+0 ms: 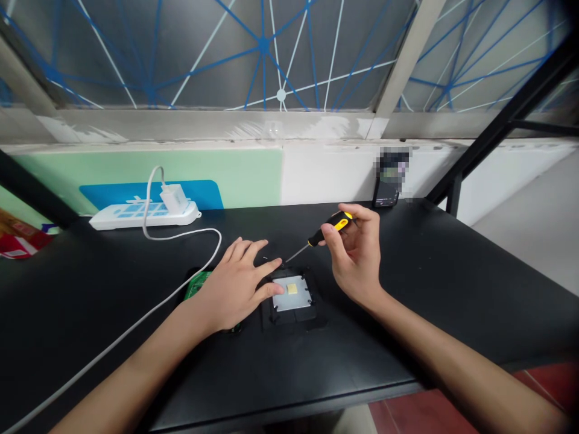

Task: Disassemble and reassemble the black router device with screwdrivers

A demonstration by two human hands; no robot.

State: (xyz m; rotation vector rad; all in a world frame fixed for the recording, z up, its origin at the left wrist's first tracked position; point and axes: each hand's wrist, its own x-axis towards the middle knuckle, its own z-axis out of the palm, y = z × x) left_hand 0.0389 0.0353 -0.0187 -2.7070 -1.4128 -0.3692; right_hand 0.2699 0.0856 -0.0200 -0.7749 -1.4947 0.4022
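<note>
My right hand (359, 259) is closed around the black and yellow handle of a screwdriver (331, 229). The screwdriver slants down to the left, its tip by the upper edge of a black square housing (296, 315). A light grey metal plate (283, 301) with a small pale yellow square (292, 289) lies in the housing. My left hand (239, 283) is spread, its thumb over the plate's left side and its index fingertip beside the screwdriver tip. Partly hidden under this hand is a green circuit board (195, 286).
A white power strip (136, 216) with a plugged-in charger (174, 198) sits at the back left; its white cable (149, 314) crosses the black table (280, 374). A phone (389, 181) leans on the wall. Red packaging (22, 238) is far left.
</note>
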